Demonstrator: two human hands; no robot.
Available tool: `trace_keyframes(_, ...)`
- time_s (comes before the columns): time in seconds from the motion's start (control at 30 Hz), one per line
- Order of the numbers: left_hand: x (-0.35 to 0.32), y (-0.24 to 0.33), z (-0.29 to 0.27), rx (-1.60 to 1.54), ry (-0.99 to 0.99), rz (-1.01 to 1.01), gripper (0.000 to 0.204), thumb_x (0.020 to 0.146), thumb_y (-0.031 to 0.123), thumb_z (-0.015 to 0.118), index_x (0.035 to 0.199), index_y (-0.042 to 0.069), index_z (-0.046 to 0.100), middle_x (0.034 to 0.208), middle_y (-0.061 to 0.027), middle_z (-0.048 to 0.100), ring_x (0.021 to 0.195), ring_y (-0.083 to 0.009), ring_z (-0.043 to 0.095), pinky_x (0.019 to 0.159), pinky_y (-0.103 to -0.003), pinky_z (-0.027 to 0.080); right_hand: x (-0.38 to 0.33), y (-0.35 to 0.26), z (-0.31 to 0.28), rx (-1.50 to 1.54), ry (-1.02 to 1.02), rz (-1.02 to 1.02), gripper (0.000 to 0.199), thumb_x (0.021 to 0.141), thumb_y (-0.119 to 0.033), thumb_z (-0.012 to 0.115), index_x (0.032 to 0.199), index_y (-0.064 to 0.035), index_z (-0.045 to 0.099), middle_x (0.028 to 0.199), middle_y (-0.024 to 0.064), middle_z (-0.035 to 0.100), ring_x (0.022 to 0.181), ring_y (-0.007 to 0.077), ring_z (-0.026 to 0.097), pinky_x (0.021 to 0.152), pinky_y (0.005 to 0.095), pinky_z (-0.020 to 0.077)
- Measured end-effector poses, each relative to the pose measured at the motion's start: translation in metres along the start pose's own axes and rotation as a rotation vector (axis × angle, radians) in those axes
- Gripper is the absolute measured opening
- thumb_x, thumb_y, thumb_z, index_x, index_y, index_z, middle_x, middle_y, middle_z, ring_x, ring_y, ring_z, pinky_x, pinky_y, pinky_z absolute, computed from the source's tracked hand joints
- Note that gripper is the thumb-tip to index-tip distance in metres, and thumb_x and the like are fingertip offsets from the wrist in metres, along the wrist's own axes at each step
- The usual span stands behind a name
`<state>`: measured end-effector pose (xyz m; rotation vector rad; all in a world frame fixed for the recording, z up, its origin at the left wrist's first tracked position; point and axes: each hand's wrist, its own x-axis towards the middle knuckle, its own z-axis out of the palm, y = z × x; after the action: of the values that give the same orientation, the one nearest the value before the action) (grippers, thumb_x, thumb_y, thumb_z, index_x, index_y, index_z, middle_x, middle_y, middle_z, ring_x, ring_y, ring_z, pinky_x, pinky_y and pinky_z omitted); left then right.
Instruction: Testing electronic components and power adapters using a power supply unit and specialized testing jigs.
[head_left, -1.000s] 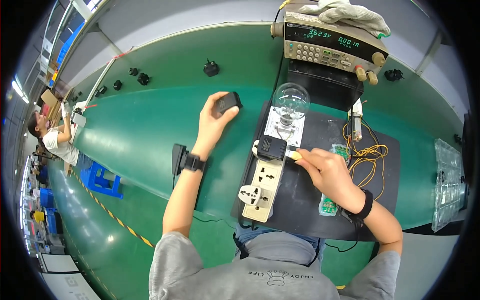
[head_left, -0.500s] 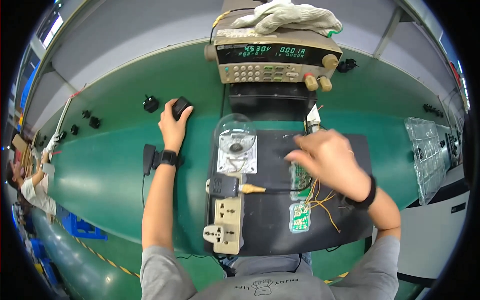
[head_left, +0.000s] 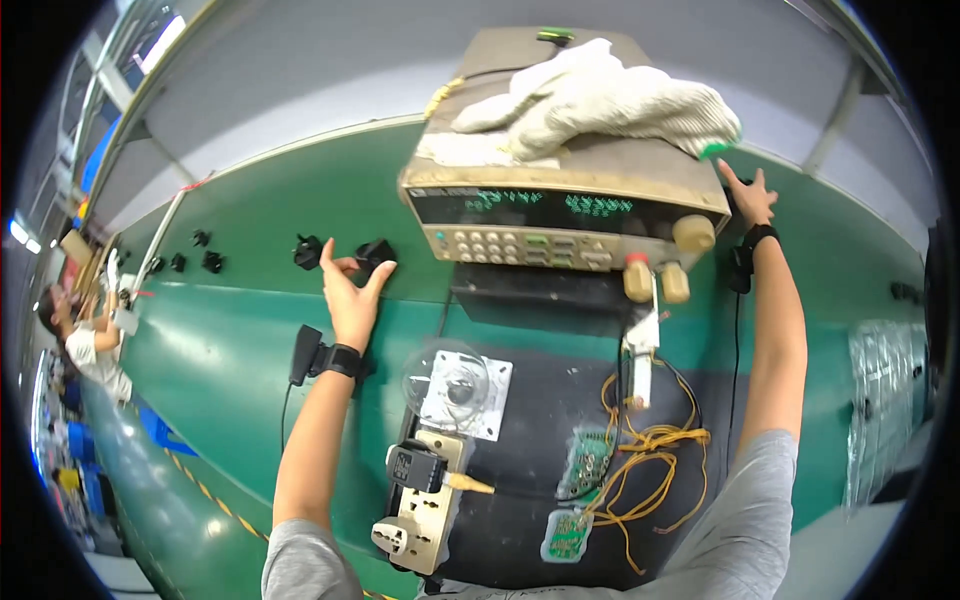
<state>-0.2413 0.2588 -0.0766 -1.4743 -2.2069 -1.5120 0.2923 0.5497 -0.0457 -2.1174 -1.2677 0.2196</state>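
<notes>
At the left, my left hand has its fingers apart beside a black power adapter. The thumb lies against or very near the adapter's near side; contact is hard to make out. A black plug sits just to the left of that hand. My right hand reaches out beyond the right side of the bench power supply, fingers spread. Dark items by its fingertips are partly hidden by the hand and the supply. A black adapter is plugged into the power strip, with a yellow-tipped lead beside it.
White gloves lie on the supply. Green circuit boards and yellow wires rest on the black mat. Behind them is a clear dome on a white base. Clear trays stand right; a co-worker is far left.
My right hand has gone from over the circuit boards to beyond the supply's right side. The left hand's fingers have spread from the adapter. The view has shifted.
</notes>
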Motion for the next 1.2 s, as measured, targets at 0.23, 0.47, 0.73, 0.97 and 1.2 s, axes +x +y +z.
trace_keyframes(0.23,-0.001,0.005,0.016,-0.002,-0.003,-0.065,0.075,0.079,0.029,0.072,0.133,-0.002,0.030,0.086,-0.0063,0.053,0.083,-0.0170,0.051,0.081,-0.030,0.042,0.035,0.008,0.034,-0.311,-0.198,-0.219,0.052,0.078,-0.041,0.059,0.122,-0.0145,0.056,0.146,0.0122,0.025,0.122,0.0511,0.036,0.101,0.0533,0.0341)
trace_keyframes(0.47,0.005,0.000,0.005,-0.031,0.065,-0.070,0.077,0.075,0.034,0.075,0.129,-0.003,0.034,0.092,-0.0112,0.053,0.083,-0.0211,0.052,0.077,-0.033,0.045,0.003,0.013,0.025,-0.359,-0.233,-0.776,0.035,0.080,-0.022,0.056,0.105,0.0017,0.060,0.132,0.0243,0.042,0.109,0.0397,0.053,0.091,0.0474,0.0436)
trace_keyframes(0.73,0.001,0.025,-0.021,-0.019,-0.024,-0.232,0.092,0.067,0.052,0.073,0.130,-0.002,0.035,0.105,-0.0211,0.057,0.103,-0.0358,0.053,0.092,-0.044,0.040,-0.127,0.066,-0.097,0.054,-0.743,-0.787,0.035,0.066,0.002,0.055,0.101,-0.0027,0.051,0.098,0.0100,0.055,0.098,0.0226,0.052,0.088,0.0335,0.0395)
trace_keyframes(0.97,-0.001,0.013,-0.011,-0.099,0.011,-0.136,0.092,0.070,0.046,0.072,0.136,0.002,0.025,0.126,-0.0191,0.042,0.116,-0.0336,0.042,0.098,-0.043,0.033,-0.231,0.071,-0.132,-0.068,-0.426,-1.006,0.043,0.070,0.011,0.055,0.111,-0.0019,0.050,0.117,0.0164,0.043,0.114,0.0349,0.043,0.098,0.0368,0.0339)
trace_keyframes(1.2,-0.016,0.008,-0.018,-0.257,0.248,-0.190,0.082,0.077,0.040,0.068,0.133,-0.002,0.024,0.130,-0.0204,0.029,0.122,-0.0360,0.032,0.103,-0.043,0.031,-0.235,0.046,-0.160,0.193,-0.344,-0.871,0.035,0.088,-0.011,0.057,0.121,-0.0028,0.049,0.111,0.0110,0.048,0.095,0.0202,0.052,0.072,0.0270,0.0455)
